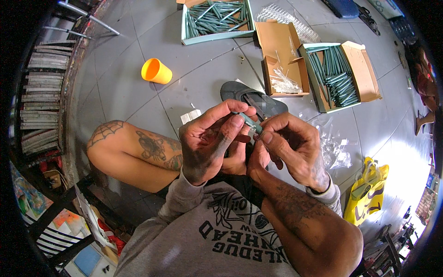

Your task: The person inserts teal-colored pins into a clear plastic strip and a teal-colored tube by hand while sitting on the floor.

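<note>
My left hand (pixel 207 141) pinches one end of a short, dark green, pen-like stick (pixel 250 122) with pale marks on its side, between thumb and fingertips. The thumb and forefinger of my right hand (pixel 295 145) close on its other end. Both hands are raised above my crossed legs. Past them on the floor lies a black flip-flop (pixel 234 91). Many similar green sticks (pixel 337 76) fill a box at the right, and more green sticks (pixel 217 18) fill another at the far middle. Thin clear pieces (pixel 285 84) lie in a small cardboard box (pixel 301 74).
A yellow cup (pixel 159 72) stands on the grey tiled floor (pixel 122 92) to the left. Clear plastic wrappers (pixel 334 147) lie right of my hands, with a yellow bag (pixel 364 194) nearer. A row of clear plastic pieces (pixel 286 21) lies behind the boxes. Shelving lines the left.
</note>
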`<control>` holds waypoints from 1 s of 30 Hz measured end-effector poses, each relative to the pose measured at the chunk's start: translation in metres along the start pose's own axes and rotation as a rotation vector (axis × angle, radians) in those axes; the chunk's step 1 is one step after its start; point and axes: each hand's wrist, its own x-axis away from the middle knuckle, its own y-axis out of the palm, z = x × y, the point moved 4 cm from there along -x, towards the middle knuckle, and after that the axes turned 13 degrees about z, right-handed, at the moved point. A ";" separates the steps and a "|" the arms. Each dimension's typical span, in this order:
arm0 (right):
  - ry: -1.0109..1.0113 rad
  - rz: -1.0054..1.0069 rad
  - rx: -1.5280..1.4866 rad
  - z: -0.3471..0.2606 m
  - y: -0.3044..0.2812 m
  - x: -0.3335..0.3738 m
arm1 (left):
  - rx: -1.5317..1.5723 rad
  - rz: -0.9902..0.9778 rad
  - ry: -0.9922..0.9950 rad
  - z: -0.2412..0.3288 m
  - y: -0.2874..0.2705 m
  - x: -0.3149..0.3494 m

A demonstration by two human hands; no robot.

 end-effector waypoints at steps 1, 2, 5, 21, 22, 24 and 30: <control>0.006 0.005 -0.002 0.000 0.000 0.000 | 0.018 -0.001 0.005 0.000 0.000 0.000; 0.008 0.014 -0.011 0.000 0.001 0.001 | 0.036 -0.001 0.010 0.000 0.001 0.000; -0.042 0.026 0.022 -0.002 0.002 0.002 | 0.057 -0.002 0.029 -0.001 0.002 0.000; -0.012 -0.019 0.008 -0.002 -0.001 0.000 | 0.052 0.006 0.042 -0.001 0.000 0.001; -0.007 -0.011 0.028 -0.002 -0.002 0.000 | 0.056 0.002 0.038 0.000 0.001 0.000; 0.012 -0.005 0.030 -0.003 -0.002 0.000 | 0.062 -0.001 0.034 0.002 0.003 0.001; -0.111 -0.048 0.252 -0.014 -0.001 0.000 | 0.031 0.022 0.089 0.005 0.003 0.000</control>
